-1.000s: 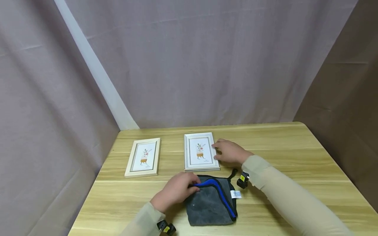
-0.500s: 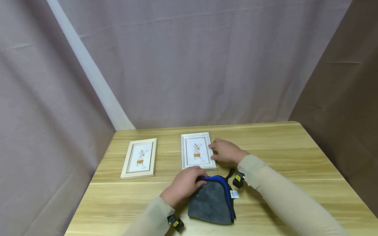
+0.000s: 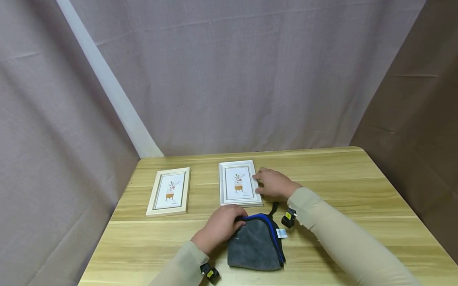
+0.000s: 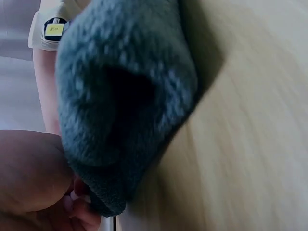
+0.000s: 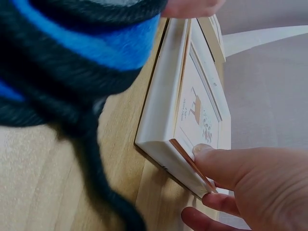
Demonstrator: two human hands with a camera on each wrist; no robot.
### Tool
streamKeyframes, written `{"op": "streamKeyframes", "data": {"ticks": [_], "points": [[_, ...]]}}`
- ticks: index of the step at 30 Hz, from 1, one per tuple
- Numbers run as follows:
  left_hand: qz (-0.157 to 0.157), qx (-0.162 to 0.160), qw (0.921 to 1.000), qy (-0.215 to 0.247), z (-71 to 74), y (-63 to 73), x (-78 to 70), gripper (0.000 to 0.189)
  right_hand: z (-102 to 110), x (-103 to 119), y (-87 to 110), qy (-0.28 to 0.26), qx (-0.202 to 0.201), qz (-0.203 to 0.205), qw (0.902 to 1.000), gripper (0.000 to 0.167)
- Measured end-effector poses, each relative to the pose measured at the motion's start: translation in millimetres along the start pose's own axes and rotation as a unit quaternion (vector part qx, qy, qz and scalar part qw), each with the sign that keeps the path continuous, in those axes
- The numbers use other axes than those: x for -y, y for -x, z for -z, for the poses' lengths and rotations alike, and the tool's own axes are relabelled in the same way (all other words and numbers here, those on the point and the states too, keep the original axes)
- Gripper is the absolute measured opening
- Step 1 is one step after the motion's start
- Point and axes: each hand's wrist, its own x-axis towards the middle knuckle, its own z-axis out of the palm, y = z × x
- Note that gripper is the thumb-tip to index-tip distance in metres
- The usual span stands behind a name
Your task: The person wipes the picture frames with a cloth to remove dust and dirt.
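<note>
My left hand [image 3: 221, 225] pinches the upper left edge of a folded grey cloth [image 3: 252, 244] with blue and black trim, a hanging loop and a white tag. In the left wrist view the plush cloth [image 4: 130, 43] bulges into a hollow fold. At the right side of a silver-white picture frame [image 3: 222, 186], my right hand [image 3: 275, 183] holds the border. The right wrist view has the thumb [image 5: 211, 156] on top of the picture frame [image 5: 161, 106] and fingers at its outer edge. The frame lies flat, its picture a plant in an orange pot.
A cream picture frame [image 3: 153, 200] with a similar picture lies to the left on the wooden table [image 3: 343, 186]. A grey curtain [image 3: 229, 79] hangs behind the table, with a brown one [image 3: 415, 119] at the right.
The left hand has shifted right and drawn the cloth's top edge over, so less of the blue side shows; it has since dipped slightly. The right hand stays at the silver-white frame.
</note>
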Motion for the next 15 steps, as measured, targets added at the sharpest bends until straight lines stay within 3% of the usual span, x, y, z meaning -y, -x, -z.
{"op": "streamKeyframes", "data": {"ticks": [9, 15], "points": [[-0.024, -0.007, 0.9996, 0.015, 6.0, 19.3, 19.4, 0.005, 1.6, 0.7, -1.0, 0.014, 0.001, -0.001, 0.9999, 0.06], [-0.033, -0.003, 0.999, 0.031, 17.8, 34.6, 34.8, 0.006, 0.3, 0.8, -3.7, 0.018, -0.003, 0.008, 0.9998, 0.061]]}}
